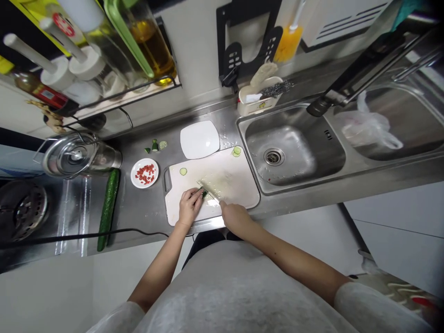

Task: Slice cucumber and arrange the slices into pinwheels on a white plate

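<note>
On a white cutting board [239, 185] my left hand [189, 206] pinches a small dark green cucumber end [204, 194]. My right hand [235, 217] is closed round a knife handle; the blade [210, 191] lies against the cucumber end, with a row of thin slices [222, 185] to its right. One loose cucumber slice [183, 171] lies at the board's far left. Two slices [237, 151] rest on the counter at the board's far right corner.
A white square plate [199, 139] sits behind the board. A small dish of red chopped bits [144, 173] and a whole cucumber [108, 208] lie to the left, near a steel kettle [78, 156]. The sink [287, 152] is right of the board. A black cable [86, 235] runs along the counter's front.
</note>
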Demonstrator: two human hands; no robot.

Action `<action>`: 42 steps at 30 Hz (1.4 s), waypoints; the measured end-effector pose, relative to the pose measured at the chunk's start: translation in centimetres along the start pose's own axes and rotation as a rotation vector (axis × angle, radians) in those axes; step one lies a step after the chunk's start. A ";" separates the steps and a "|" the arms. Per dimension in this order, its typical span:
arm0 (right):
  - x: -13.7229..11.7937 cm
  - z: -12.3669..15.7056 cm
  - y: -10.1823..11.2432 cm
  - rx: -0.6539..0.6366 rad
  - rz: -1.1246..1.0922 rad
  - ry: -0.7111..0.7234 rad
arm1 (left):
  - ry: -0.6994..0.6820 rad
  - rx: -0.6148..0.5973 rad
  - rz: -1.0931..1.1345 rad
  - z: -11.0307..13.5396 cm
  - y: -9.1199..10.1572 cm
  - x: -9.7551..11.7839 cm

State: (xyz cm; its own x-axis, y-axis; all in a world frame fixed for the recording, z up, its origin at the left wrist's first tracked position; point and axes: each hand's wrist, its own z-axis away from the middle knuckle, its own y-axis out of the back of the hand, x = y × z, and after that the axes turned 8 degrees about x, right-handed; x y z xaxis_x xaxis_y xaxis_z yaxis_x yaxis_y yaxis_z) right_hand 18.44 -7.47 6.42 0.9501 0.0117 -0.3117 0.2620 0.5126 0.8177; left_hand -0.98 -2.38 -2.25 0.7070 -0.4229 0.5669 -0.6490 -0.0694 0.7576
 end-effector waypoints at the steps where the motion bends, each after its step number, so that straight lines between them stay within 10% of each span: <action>1: -0.1 -0.1 0.0 -0.001 0.002 -0.003 | -0.002 0.005 0.011 -0.1 0.0 -0.1; 42: -1.3 -0.9 0.8 0.023 -0.041 0.005 | -0.120 0.034 -0.004 -0.4 0.0 -1.1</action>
State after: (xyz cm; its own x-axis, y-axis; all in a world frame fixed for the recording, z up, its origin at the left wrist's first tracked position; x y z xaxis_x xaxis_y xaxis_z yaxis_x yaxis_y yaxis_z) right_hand 17.24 -6.31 7.02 0.9377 -0.0042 -0.3475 0.3044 0.4926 0.8153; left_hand -1.69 -1.58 -2.73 0.6720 -0.5277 0.5195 -0.6568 -0.1007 0.7473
